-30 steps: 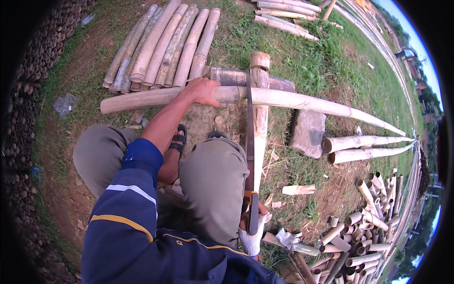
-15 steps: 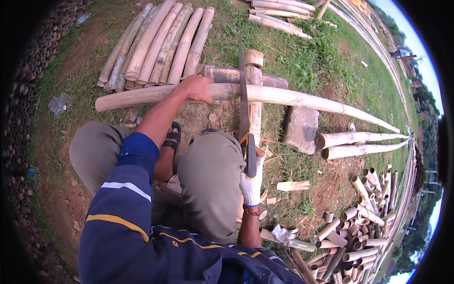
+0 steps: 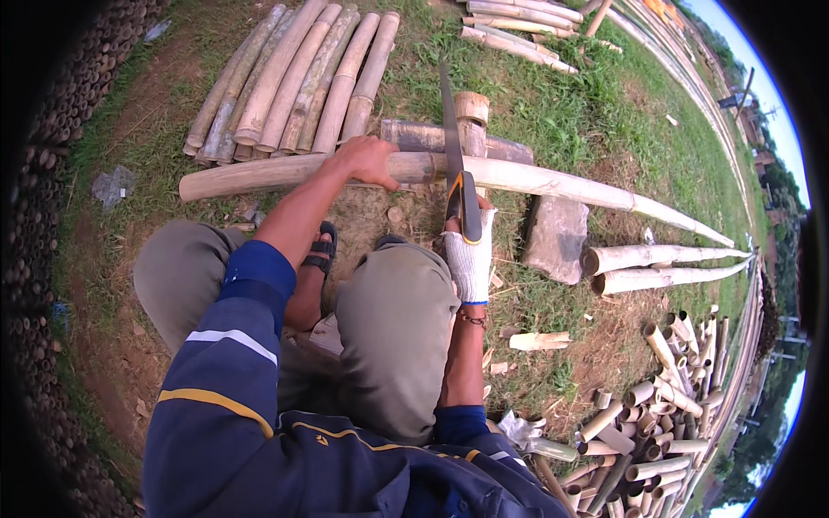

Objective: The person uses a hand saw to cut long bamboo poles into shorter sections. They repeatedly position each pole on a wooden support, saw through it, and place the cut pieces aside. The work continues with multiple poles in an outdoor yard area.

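Note:
A long bamboo pole (image 3: 553, 180) lies crosswise before me, resting over darker bamboo supports (image 3: 509, 148). My left hand (image 3: 367, 161) is bare and wraps over the pole, left of the saw. In a white glove, my right hand (image 3: 471, 237) grips the black and orange handle of a handsaw (image 3: 452, 129). The blade crosses the pole just right of a dark node and points away from me. How deep the cut goes is hidden by the blade. The handle now sits close to the pole.
Cut bamboo lengths (image 3: 298, 82) lie side by side at the far left. A stone block (image 3: 555, 240) sits right of the saw, near two more poles (image 3: 665, 255). Short bamboo offcuts (image 3: 656, 423) are heaped at the lower right. My sandalled foot (image 3: 319, 259) is below the pole.
My right hand has pushed the saw forward, away from me, so the handle has come up close to the pole. My left hand keeps its hold on the pole.

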{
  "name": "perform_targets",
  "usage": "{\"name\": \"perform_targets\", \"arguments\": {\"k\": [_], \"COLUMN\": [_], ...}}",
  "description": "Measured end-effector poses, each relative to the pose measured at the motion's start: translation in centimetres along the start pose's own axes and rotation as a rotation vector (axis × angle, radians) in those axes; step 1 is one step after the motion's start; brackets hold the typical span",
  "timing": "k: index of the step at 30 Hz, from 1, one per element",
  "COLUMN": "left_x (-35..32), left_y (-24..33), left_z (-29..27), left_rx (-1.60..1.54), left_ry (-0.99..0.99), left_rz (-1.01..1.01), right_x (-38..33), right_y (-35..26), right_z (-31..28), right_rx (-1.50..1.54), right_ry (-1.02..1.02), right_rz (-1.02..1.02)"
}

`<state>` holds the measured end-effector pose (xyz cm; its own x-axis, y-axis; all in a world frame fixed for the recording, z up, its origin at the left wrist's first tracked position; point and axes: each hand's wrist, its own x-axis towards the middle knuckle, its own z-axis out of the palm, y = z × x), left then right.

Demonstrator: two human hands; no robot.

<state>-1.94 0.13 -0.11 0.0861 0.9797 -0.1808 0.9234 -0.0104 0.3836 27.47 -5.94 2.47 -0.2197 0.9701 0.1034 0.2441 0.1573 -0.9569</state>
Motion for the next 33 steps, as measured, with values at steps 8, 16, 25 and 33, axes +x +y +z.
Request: {"name": "perform_targets", "arguments": {"k": [8, 16, 25, 33], "left_x": [-0.5, -0.7, -0.6, -1.1], "left_y": [-0.5, 0.1, -0.3, -1.0], "left_z": [-0.1, 0.3, 0.2, 0.6], "left_rx": [-0.03, -0.005, -0.028, -0.012], "left_ry": [-0.015, 0.011, -0.057, -0.03], "left_rz": [0.006, -0.012, 0.007, -0.019], "right_x": [-23.5, -4.7, -8.4, -22.3], "right_y": [-0.7, 1.9, 1.1, -1.8], "right_z": [-7.2, -0.6, -1.6, -7.1], "right_rx": [0.063, 0.023, -0.015, -0.201], "right_ry": [-0.007, -0.004, -0.025, -0.045], "right_rz": [0.253, 0.15, 0.122, 0.055]}}
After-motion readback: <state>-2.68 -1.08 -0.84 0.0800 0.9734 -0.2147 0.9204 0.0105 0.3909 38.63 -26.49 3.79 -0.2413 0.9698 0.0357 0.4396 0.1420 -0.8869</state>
